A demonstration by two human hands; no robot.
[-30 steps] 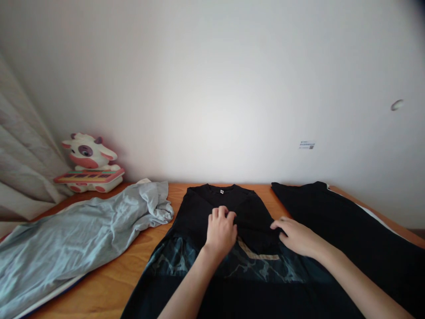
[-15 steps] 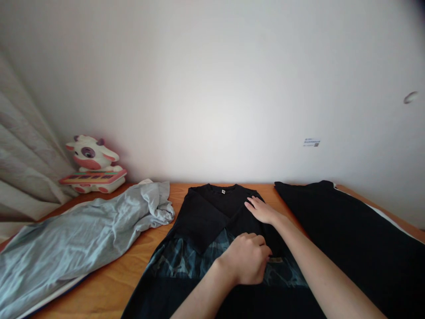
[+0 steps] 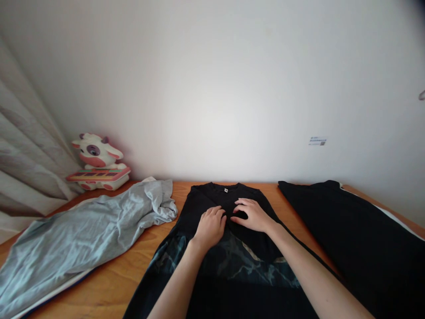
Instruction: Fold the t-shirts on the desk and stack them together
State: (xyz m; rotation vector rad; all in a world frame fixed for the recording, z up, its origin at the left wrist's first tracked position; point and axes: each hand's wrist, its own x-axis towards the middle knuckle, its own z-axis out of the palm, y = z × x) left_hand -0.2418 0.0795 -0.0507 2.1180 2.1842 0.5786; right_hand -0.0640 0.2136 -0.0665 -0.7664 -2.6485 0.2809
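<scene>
A black long-sleeved shirt (image 3: 193,212) lies spread in front of me, its collar toward the wall and a small white tag at the neck. Its sleeves are folded in across the chest, above a dark camouflage band. My left hand (image 3: 210,227) rests on the left part of the chest, fingers slightly bent and holding nothing that I can see. Just right of it, my right hand (image 3: 253,215) is over the other sleeve, thumb and fingers apart with nothing between them. The shirt's lower part is partly hidden by my forearms.
A crumpled grey garment (image 3: 83,235) lies to the left on the wooden surface (image 3: 109,283). To the right is a black garment (image 3: 332,221) with a white stripe. A cow-shaped toy keyboard (image 3: 99,161) stands at the back left by a curtain (image 3: 26,155).
My left hand has moved up and left onto the chest, its fist loosened. My right hand has shifted slightly, its thumb now spread from the fingers. The view has turned a little left.
</scene>
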